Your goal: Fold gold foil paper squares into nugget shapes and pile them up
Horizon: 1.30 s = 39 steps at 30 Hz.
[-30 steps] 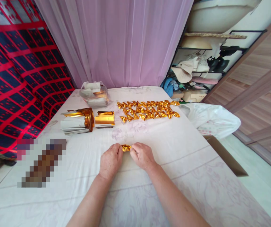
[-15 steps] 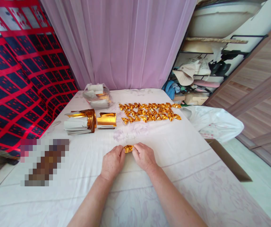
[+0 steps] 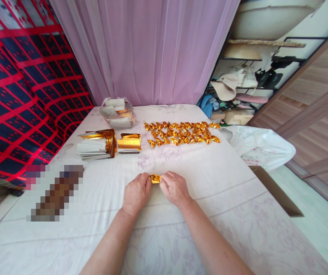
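Two forearms: both reach forward from the lower edge, side by side, wrists low on the white floral sheet (image 3: 209, 179) that covers the surface.
Left hand: the left hand (image 3: 136, 193) lies palm down, knuckles up, its fingertips pointing at the small folded gold foil piece (image 3: 155, 178).
Left fingers: bunched together and pinched on the left end of the foil piece.
Right hand: the right hand (image 3: 174, 188) mirrors it, palm down, just right of the foil piece.
Right fingers: drawn together and clamped on the right end of the foil piece.
Foil piece: held between the two hands, low over the sheet; whether it touches the sheet cannot be told.
Beyond the foil piece: rows of small folded gold foil shapes (image 3: 181, 133) lie well apart from it.
Beyond and left of the foil piece: a flat stack of gold foil sheets (image 3: 129, 143), a pile of gold-and-white paper strips (image 3: 97, 144), and a clear plastic bag of paper (image 3: 117, 112).
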Each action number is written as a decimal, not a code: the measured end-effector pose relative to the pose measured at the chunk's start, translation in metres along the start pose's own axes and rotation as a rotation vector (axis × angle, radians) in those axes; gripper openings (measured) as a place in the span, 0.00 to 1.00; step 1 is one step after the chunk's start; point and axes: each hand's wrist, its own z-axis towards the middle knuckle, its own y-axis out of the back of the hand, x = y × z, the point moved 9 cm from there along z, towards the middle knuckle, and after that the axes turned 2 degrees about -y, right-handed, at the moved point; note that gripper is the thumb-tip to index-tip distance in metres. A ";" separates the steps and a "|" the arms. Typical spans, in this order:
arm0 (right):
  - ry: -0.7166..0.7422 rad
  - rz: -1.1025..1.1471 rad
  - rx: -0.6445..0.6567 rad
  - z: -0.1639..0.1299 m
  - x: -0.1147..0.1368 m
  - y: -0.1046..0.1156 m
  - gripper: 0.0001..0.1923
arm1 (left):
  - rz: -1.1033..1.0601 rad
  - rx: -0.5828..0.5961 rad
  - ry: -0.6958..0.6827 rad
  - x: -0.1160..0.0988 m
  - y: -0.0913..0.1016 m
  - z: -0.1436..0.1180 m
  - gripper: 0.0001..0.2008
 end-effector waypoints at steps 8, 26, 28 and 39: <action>-0.077 0.074 0.029 0.001 -0.009 -0.005 0.11 | -0.003 -0.010 -0.006 -0.003 0.003 -0.002 0.10; -0.114 0.026 0.029 0.001 -0.008 -0.006 0.12 | -0.033 -0.036 -0.011 -0.005 0.004 -0.004 0.11; -0.129 0.018 0.019 0.001 -0.010 -0.006 0.12 | -0.042 -0.053 -0.003 -0.005 0.005 -0.004 0.11; -0.090 0.160 0.055 0.002 -0.010 -0.008 0.15 | -0.190 -0.048 -0.092 0.000 -0.003 0.000 0.11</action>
